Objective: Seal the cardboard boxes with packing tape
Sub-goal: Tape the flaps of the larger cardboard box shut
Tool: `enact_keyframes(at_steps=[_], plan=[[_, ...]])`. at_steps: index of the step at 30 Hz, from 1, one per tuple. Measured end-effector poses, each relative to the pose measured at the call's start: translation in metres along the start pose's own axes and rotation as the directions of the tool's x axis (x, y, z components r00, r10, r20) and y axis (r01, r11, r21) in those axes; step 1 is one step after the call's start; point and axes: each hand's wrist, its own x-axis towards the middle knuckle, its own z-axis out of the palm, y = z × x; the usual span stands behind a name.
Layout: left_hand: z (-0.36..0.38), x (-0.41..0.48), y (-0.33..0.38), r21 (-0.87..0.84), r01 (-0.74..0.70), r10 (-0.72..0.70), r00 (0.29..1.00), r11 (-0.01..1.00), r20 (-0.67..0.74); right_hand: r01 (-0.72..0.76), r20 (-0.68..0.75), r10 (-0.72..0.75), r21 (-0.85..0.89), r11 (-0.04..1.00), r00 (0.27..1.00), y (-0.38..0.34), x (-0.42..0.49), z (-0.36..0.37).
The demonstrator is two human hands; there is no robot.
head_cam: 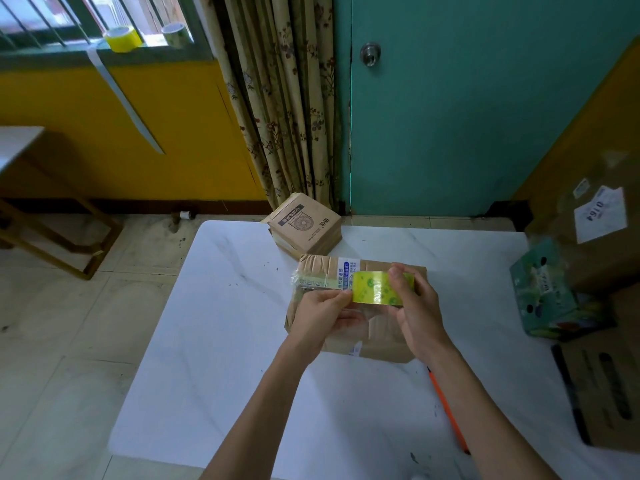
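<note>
A brown cardboard box point(374, 341) lies on the white table point(225, 341), with tape strips across its far left end. Above it my right hand point(415, 306) grips a yellow-green roll of packing tape point(374, 287), fingers curled over its top. My left hand point(322, 311) pinches the roll's left edge, where the loose tape end seems to be. Both hands hover over the middle of the box and hide part of its top. A smaller printed cardboard box point(304, 225) stands at the table's far edge, behind the first.
A teal printed carton point(550, 292) and big brown boxes point(595, 244) crowd the table's right side. An orange pen-like tool point(446, 410) lies near my right forearm. Two more tape rolls point(123, 39) sit on the window sill. A wooden frame point(52, 233) stands at left on the floor.
</note>
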Motion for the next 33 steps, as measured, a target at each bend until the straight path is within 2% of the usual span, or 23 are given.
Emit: enact_keyframes(at_steps=[5,11,16,20,23,26,31,33], plan=[[-0.002,0.001,-0.002,-0.059,-0.041,0.041,0.999,0.997,-0.014,-0.008,0.018,0.008,-0.011,1.000,1.000,-0.001,0.001,0.000],[-0.016,0.001,0.002,-0.057,0.017,-0.010,0.993,0.998,0.114,-0.050,0.055,0.048,0.037,0.998,0.997,0.000,0.003,-0.006],[-0.016,0.001,-0.002,0.148,-0.082,0.072,0.995,0.986,0.073,-0.071,0.055,0.068,0.056,0.996,0.996,0.002,0.003,-0.007],[-0.002,-0.005,-0.001,0.452,-0.196,0.200,0.979,0.870,0.039,-0.072,0.082,0.069,0.035,0.997,0.994,0.001,0.003,-0.007],[0.005,-0.007,-0.003,0.502,-0.204,0.219,0.975,0.840,0.030,-0.066,0.080,0.062,0.037,0.997,0.995,0.000,0.002,-0.007],[0.008,-0.009,-0.001,0.471,-0.188,0.214,0.977,0.862,-0.001,-0.068,0.048,0.067,0.011,0.998,0.997,-0.001,0.000,-0.005],[0.006,-0.006,0.002,0.229,-0.196,0.227,0.967,0.954,-0.114,-0.057,-0.014,0.058,0.014,0.998,0.998,0.000,0.002,-0.007],[0.006,-0.006,0.004,0.151,-0.172,0.188,0.978,0.973,-0.095,-0.048,0.001,0.048,0.020,0.999,0.999,-0.002,0.001,-0.006]])
